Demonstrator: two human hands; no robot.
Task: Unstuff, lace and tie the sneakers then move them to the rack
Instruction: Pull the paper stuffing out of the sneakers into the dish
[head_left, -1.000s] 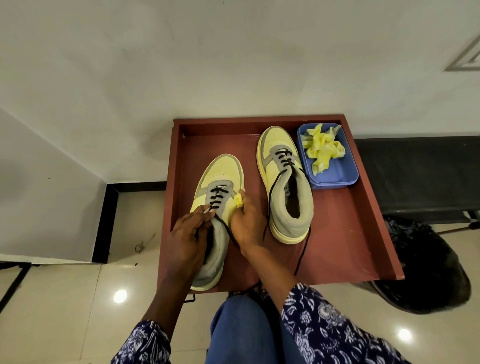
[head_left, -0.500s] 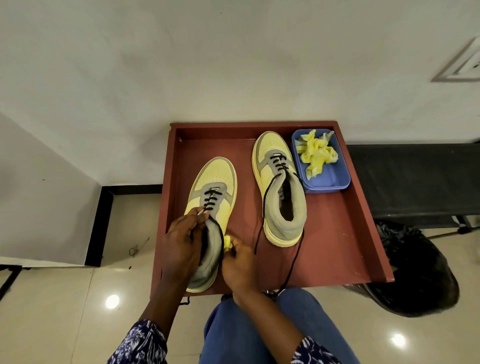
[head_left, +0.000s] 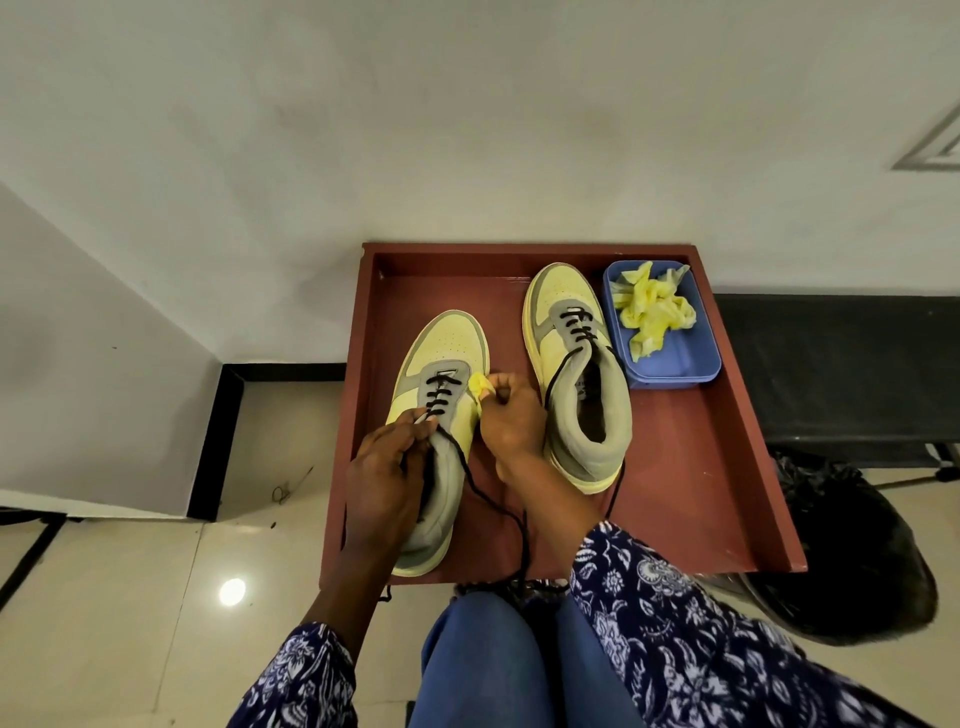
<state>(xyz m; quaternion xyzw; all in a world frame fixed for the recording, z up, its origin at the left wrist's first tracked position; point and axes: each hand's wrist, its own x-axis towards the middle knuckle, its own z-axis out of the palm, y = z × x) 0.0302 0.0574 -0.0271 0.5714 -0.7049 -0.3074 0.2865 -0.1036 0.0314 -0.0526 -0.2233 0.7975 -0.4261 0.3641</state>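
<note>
Since half a second ago I see the right hand (head_left: 511, 415) has gone from the heel side of the near sneaker up to beside its lace rows, fingers curled, pinching a small yellow scrap (head_left: 478, 387) at the fingertips. The left hand (head_left: 387, 480) has stayed on the left sneaker (head_left: 441, 395), fingers curled over its tongue and collar and pinching the black lace (head_left: 485, 491) near the eyelets; that lace runs loose from the grip down over the front edge of the tray.

I count 2 sneakers, both lying toes away from me on the red-brown tray (head_left: 691, 483). The right sneaker (head_left: 582, 374) sits just right of the right hand, partly laced at the toe end, its lace ends trailing down each side. At the tray's far right corner a blue tub (head_left: 675, 364) holds crumpled yellow stuffing (head_left: 649, 312). A black bag (head_left: 857, 561) sits on the floor right of the tray.
</note>
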